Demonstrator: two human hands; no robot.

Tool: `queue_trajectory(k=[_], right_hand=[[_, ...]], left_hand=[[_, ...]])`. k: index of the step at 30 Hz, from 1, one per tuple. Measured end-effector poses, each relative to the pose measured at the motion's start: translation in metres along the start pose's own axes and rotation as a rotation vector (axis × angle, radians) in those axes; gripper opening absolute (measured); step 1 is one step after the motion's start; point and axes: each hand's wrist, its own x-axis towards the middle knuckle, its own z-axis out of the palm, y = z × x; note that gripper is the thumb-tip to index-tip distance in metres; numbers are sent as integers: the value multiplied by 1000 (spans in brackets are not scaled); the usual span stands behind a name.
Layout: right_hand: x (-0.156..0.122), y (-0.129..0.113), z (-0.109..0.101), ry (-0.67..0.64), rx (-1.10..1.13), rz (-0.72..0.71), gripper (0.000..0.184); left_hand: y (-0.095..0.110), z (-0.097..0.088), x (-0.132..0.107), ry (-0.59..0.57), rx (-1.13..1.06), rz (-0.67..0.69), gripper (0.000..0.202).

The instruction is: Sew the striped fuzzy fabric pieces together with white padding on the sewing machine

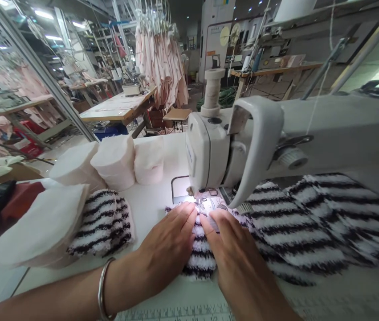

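A small piece of fluffy black-and-white striped fabric lies under the lit needle area of a white sewing machine. My left hand rests flat on its left part, fingers stretched toward the presser foot. On the right side, my right hand has its thumb and forefinger at the fabric close to the foot, the other fingers curled. The fingertips of both hands are very near the needle, which I cannot make out clearly. More striped fabric lies heaped to the right, beside and beneath the machine arm.
Several stacks of white padding pieces stand on the left of the white table, with another striped piece beside them. A ruler strip runs along the front edge. Behind are pink garments on hangers and another worktable.
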Motion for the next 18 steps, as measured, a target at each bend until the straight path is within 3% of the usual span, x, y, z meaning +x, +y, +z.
queue_trajectory(k=[6, 10, 14, 18], right_hand=[[-5, 20, -23, -136, 228, -47, 50], [-25, 25, -34, -97, 196, -124, 43], [-43, 7, -31, 76, 87, -211, 47], [-55, -15, -25, 84, -18, -252, 41]], left_hand=[[-5, -37, 7, -16, -263, -112, 26], [-12, -58, 1, -148, -392, -191, 10], [-8, -59, -5, -177, -424, -68, 15], [-2, -58, 0, -184, -408, 90, 22]])
